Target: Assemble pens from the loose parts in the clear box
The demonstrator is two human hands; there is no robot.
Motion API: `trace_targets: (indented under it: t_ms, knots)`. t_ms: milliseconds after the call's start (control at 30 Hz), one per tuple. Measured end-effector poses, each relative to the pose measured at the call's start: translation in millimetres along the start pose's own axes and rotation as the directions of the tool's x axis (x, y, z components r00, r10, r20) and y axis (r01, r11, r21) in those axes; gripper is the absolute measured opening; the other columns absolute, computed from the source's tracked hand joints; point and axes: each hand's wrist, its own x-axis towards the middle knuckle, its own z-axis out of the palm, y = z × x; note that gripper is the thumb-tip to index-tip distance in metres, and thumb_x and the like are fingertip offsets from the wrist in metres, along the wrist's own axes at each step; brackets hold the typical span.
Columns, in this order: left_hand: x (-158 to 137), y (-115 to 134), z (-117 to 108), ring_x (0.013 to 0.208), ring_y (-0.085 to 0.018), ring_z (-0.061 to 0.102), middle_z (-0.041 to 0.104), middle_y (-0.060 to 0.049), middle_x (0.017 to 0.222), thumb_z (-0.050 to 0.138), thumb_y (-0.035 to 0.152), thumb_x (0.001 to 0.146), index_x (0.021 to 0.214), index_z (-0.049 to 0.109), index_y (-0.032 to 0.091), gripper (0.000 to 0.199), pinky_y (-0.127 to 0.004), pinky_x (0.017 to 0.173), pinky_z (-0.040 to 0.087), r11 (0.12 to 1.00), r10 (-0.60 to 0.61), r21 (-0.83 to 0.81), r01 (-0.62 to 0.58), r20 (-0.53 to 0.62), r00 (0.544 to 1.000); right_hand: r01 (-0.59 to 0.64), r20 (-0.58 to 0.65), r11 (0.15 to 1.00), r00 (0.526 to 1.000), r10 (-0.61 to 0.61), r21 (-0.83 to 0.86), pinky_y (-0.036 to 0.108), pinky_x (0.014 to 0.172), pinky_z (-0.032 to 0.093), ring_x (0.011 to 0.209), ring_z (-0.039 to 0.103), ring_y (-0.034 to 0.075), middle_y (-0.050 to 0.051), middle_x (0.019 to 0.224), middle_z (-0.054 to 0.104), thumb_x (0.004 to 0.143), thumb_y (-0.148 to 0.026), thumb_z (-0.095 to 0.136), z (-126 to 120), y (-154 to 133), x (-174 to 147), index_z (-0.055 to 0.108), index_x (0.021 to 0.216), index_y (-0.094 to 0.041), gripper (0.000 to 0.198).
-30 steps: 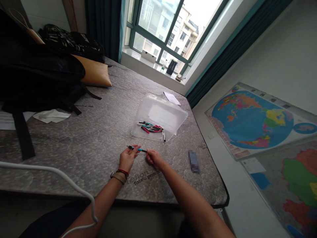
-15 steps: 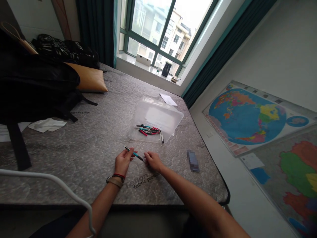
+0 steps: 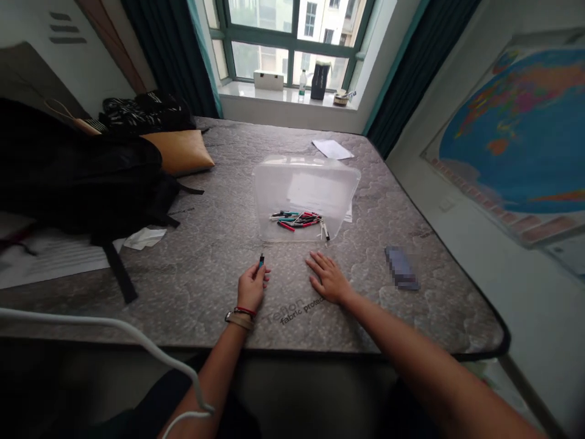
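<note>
Over the quilted mattress [image 3: 201, 262], my left hand [image 3: 251, 289] has a teal-and-black pen [image 3: 261, 261] pinched, right hand [image 3: 331, 280] is apart and kinda splayed, both just short of that clear bin [image 3: 269, 192] of pens [image 3: 299, 219].

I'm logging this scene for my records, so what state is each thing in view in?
Left hand: closed on a pen
Pen: held, partly hidden by the fingers
Right hand: open, fingers spread, holding nothing
Clear plastic container: open, with pens inside
Pens in the container: loosely heaped
Bottle: upright on the windowsill
Left curtain: drawn aside
Black bag: open or shut, cannot tell
</note>
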Motion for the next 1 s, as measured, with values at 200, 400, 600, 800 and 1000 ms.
trace_targets:
  t_ms: [200,400,600,800,1000]
  knots:
    - [-10,4,-21,0.089,-0.019,0.069,0.073,-0.014,0.104,0.066,0.049,0.078,0.119,0.053,0.016,0.055,-0.028,0.073,0.051,0.995,0.035,0.097,-0.032,-0.030,0.999,-0.019,-0.103,0.998,0.994,0.026,0.067,0.044,0.115,0.021,0.142,0.027,0.027,0.009,0.154,0.033,0.091,-0.033,0.047,8,7,-3,0.043,0.145,-0.020,0.056]
    - [5,24,-61,0.071,-0.018,0.068,0.074,-0.009,0.087,0.075,0.045,0.068,0.106,0.056,0.019,0.050,-0.029,0.068,0.051,0.913,0.095,0.407,-0.026,-0.150,0.984,-0.031,-0.140,0.993,0.989,0.047,0.110,0.043,0.115,0.020,0.142,0.028,0.026,0.010,0.153,0.035,0.090,-0.031,0.046,12,10,-4,0.046,0.142,-0.018,0.053]
    - [42,44,-85,0.065,-0.019,0.064,0.069,-0.007,0.077,0.072,0.039,0.065,0.083,0.067,0.018,0.028,-0.030,0.065,0.049,0.669,0.118,0.742,-0.041,-0.051,0.992,-0.024,-0.161,0.991,0.986,0.045,0.135,0.044,0.114,0.020,0.141,0.029,0.027,0.009,0.153,0.036,0.089,-0.030,0.047,13,12,-5,0.046,0.142,-0.019,0.054]
    - [59,34,-91,0.056,-0.018,0.060,0.066,-0.004,0.063,0.073,0.037,0.060,0.075,0.068,0.017,0.025,-0.029,0.058,0.046,0.642,-0.012,0.766,0.039,-0.041,0.999,-0.030,-0.176,0.989,0.983,0.056,0.147,0.044,0.114,0.021,0.140,0.030,0.027,0.009,0.152,0.037,0.089,-0.030,0.046,15,13,-6,0.048,0.140,-0.019,0.052]
    - [52,31,-98,0.060,-0.019,0.059,0.062,-0.002,0.061,0.074,0.045,0.061,0.084,0.067,0.018,0.036,-0.029,0.063,0.043,0.588,0.071,0.809,-0.006,-0.044,0.997,-0.030,-0.174,0.986,0.983,0.059,0.161,0.044,0.114,0.020,0.140,0.031,0.027,0.010,0.151,0.038,0.089,-0.030,0.046,14,13,-6,0.050,0.138,-0.018,0.051]
